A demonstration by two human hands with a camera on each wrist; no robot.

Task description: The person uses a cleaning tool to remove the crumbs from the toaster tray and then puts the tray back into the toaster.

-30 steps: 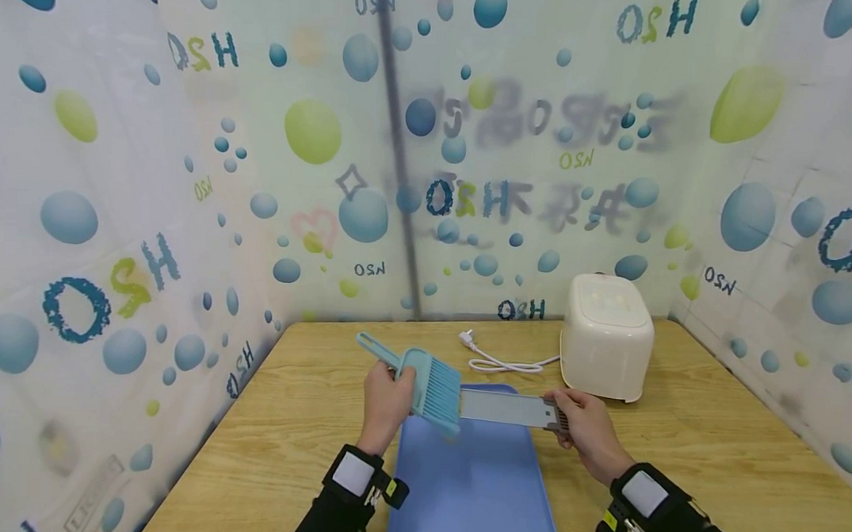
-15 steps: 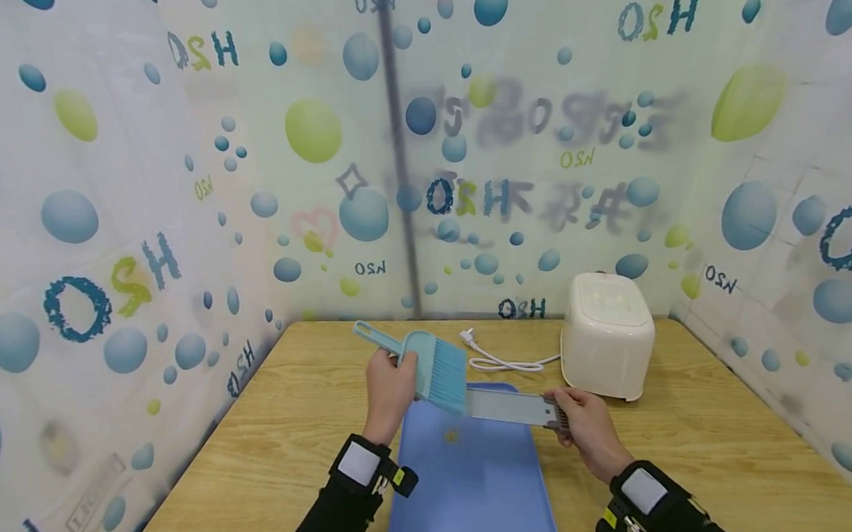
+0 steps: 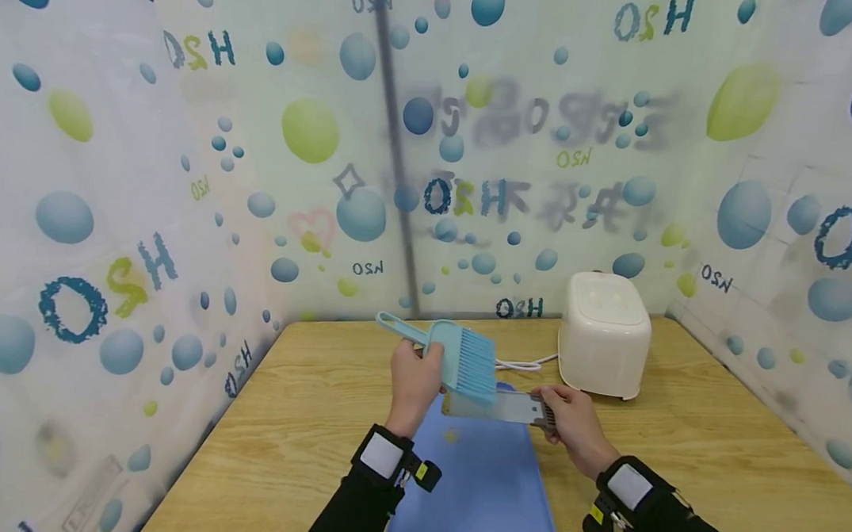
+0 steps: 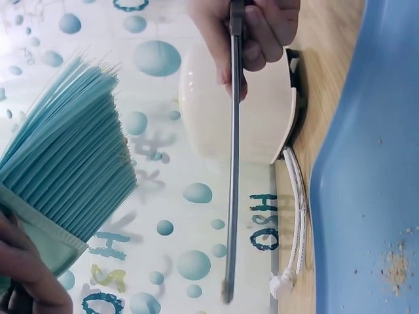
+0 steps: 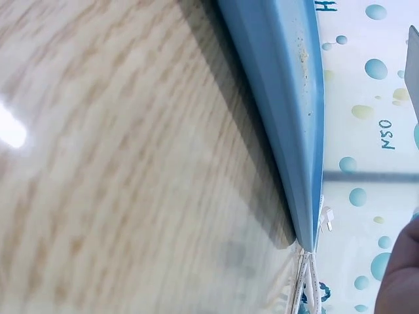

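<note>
table [image 3: 299, 395] extends beyond edges of tray [image 3: 473, 490]; left hand [image 3: 414, 383] grips brush [image 3: 470, 361], right hand [image 3: 574, 425] pinches flat plate [image 3: 514, 409]

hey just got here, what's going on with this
A person holds a light blue brush in the left hand and one end of a thin grey plate in the right hand. The brush is above the plate, apart from it in the left wrist view. The plate is held over a blue tray on the wooden table, and crumbs lie in the tray. A white appliance stands behind, to the right.
</note>
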